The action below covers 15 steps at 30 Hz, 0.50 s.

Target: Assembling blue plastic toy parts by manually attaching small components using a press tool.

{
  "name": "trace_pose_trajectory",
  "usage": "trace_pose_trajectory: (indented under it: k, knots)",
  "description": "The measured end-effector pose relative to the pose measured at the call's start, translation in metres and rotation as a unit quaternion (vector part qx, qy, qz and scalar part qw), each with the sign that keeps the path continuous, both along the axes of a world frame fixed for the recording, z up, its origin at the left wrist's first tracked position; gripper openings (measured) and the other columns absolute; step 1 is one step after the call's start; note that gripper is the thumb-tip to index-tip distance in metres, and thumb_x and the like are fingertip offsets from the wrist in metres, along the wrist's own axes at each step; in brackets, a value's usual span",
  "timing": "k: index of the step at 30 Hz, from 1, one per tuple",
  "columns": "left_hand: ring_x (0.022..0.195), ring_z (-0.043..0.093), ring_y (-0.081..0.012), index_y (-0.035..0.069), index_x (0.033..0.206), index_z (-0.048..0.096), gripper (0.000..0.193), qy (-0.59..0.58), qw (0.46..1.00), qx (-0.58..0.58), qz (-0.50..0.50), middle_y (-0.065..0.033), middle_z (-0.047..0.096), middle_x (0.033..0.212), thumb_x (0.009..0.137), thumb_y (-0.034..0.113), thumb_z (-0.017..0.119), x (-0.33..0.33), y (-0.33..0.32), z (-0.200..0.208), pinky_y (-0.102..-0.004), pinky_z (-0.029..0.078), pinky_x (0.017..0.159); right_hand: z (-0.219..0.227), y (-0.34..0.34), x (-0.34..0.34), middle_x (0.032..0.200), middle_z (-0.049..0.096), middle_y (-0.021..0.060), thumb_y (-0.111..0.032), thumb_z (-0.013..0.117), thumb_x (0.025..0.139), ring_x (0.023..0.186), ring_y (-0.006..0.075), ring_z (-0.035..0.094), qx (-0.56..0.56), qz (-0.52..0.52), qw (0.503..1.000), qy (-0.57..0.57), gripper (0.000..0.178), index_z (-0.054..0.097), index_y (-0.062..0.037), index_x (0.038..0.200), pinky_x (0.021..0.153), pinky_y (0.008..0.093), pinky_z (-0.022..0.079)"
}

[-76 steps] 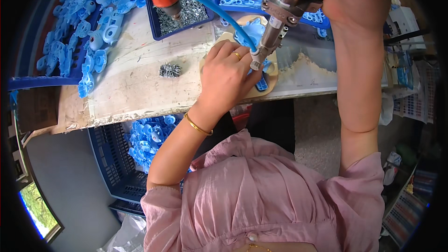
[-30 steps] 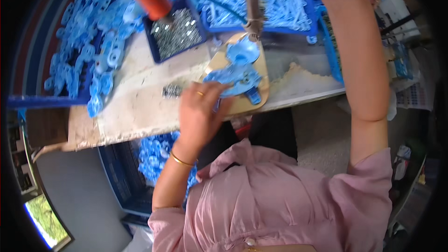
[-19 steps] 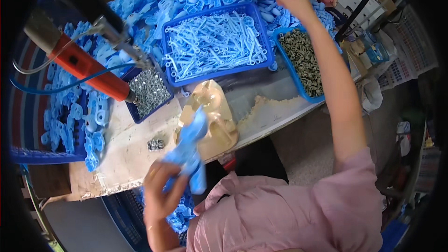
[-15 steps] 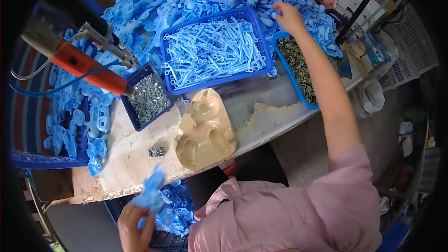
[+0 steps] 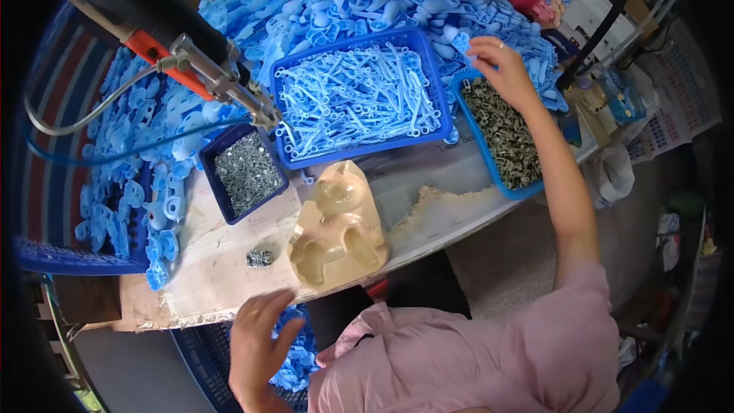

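My right hand is raised over the far right of the table, fingertips pinching a small light-blue plastic part at the edge of a big heap of blue moulded parts. Just below that hand is a light-blue tray of small dark greenish-brown pieces. My left hand hovers by the table's near edge, fingers apart and nothing in them. It is above a dark-blue basket of blue parts. A tan mould-like fixture with rounded hollows rests on the table in front of me.
A blue tray of light-blue rods stands mid-table, beside a small dark-blue tray of screws. Over the left side hangs an orange and black power screwdriver with hoses. A small dark bundle lies left of the fixture.
My left hand has let go of a blue part, now out of sight, and moved up and right. My right hand has drawn back slightly with a blue part. The screwdriver appears farther right.
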State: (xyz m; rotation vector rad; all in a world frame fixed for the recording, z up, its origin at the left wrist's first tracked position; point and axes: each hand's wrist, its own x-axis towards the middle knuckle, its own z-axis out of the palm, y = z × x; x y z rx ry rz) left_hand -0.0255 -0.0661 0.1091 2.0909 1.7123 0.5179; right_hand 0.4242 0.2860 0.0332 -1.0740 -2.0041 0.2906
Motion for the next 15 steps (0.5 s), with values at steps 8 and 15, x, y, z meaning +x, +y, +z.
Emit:
trace_pose_trajectory:
  k: [8,15]
  knots:
    - [0.106,0.066,-0.0354,0.005,0.129,0.064,0.042,-0.136,0.973,0.09,-0.161,-0.0157,0.064,0.133,0.088,0.009,0.074,0.105,0.105,-0.043,-0.0421,0.054,0.089,0.022,-0.089,-0.038,0.109,0.071,0.0077,-0.005,0.074,0.091,0.094,0.0137,0.068,-0.161,-0.063,0.981,0.083,0.019,0.073,-0.0029,0.11,0.079,0.0255,0.055]
    - [0.092,0.067,-0.0292,0.005,0.142,0.056,0.062,-0.157,0.973,0.128,-0.111,-0.0167,0.065,0.127,0.084,0.003,0.077,0.144,0.119,-0.059,-0.0369,0.055,0.077,0.043,-0.182,-0.091,0.095,0.072,0.0069,-0.013,0.078,0.087,0.083,0.012,0.069,-0.168,0.251,0.953,0.022,0.019,0.075,-0.0021,0.103,0.074,0.0287,0.056]
